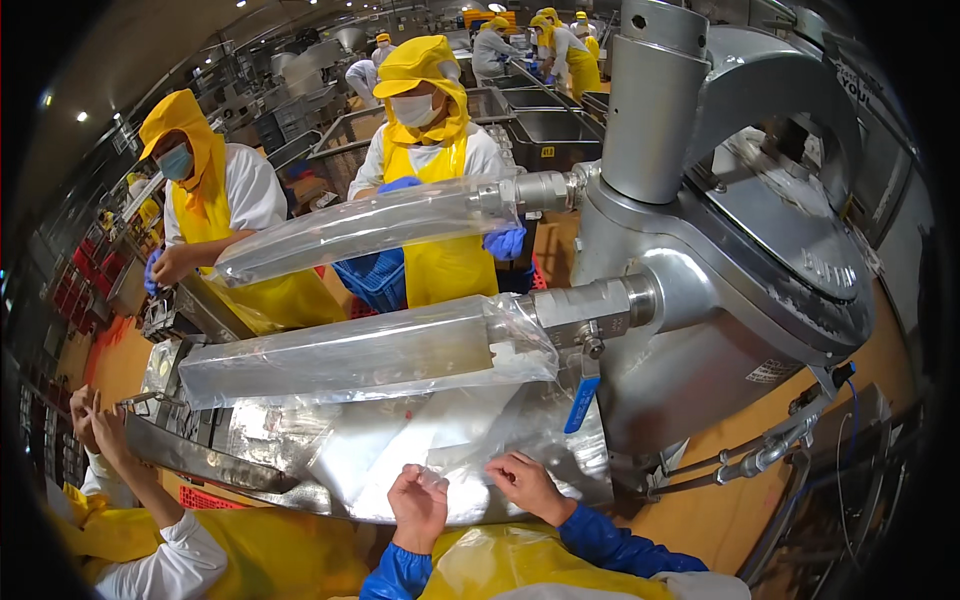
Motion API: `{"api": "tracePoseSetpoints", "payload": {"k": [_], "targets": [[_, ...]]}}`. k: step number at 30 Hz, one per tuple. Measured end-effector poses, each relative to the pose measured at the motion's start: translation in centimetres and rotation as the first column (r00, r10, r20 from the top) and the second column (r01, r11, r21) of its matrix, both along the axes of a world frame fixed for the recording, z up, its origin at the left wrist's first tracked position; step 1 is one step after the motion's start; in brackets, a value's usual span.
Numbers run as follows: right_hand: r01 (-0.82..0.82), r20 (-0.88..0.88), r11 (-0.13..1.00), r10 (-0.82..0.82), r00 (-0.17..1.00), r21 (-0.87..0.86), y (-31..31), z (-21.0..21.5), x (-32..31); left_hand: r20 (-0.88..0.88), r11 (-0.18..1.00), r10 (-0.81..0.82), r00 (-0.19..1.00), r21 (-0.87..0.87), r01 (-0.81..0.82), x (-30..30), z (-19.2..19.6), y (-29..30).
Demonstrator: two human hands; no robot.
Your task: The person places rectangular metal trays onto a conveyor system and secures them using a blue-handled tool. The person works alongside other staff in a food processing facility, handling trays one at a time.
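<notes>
My left hand (417,508) is raised over the near edge of a shiny metal table (330,445), its fingers curled around what looks like a small piece of clear plastic film (434,480). To its right, my right hand (530,488) is closed with bent fingers above the same table. What it holds, if anything, is too small to make out. Beyond my hands, a long clear plastic bag (330,355) is drawn over a metal outlet pipe (590,312). A valve with a blue lever (582,403) hangs beside the bag's mouth.
A large metal machine (690,370) stands on the right. A second clear bag (350,235) covers its farther outlet, with a gloved co-worker (435,180) at it. Another co-worker (220,200) stands at the far left. A neighbour's hands (98,420) are at the near left.
</notes>
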State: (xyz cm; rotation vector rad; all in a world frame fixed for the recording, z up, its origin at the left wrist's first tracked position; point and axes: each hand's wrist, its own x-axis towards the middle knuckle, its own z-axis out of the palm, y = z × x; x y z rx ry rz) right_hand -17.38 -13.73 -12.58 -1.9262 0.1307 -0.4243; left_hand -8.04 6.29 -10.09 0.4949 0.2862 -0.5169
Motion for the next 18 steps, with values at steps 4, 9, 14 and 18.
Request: {"api": "tracePoseSetpoints", "payload": {"k": [4, 9, 14, 18], "targets": [[-0.031, -0.131, 0.632, 0.208, 0.969, 0.774, 0.2, -0.9, 0.5, 0.556, 0.742, -0.303, 0.774, 0.647, -0.175, -1.0, -0.5, -0.5], [-0.095, 0.046, 0.114, 0.378, 0.925, 0.989, -1.5, -5.3, 0.2, 0.236, 0.847, -0.308, 0.922, 0.510, 0.152, 0.5, -4.7, 0.6], [-0.092, -0.115, 0.484, 0.381, 0.917, 0.870, -0.7, -6.3, 0.1, 0.300, 0.888, -0.298, 0.906, 0.435, 0.148, 1.6, -4.2, 0.4], [-0.072, -0.175, 0.783, 0.226, 0.958, 0.618, -1.0, -5.5, 0.5, 0.431, 0.751, -0.417, 0.800, 0.659, 0.036, 0.3, -3.8, -0.7]]}}
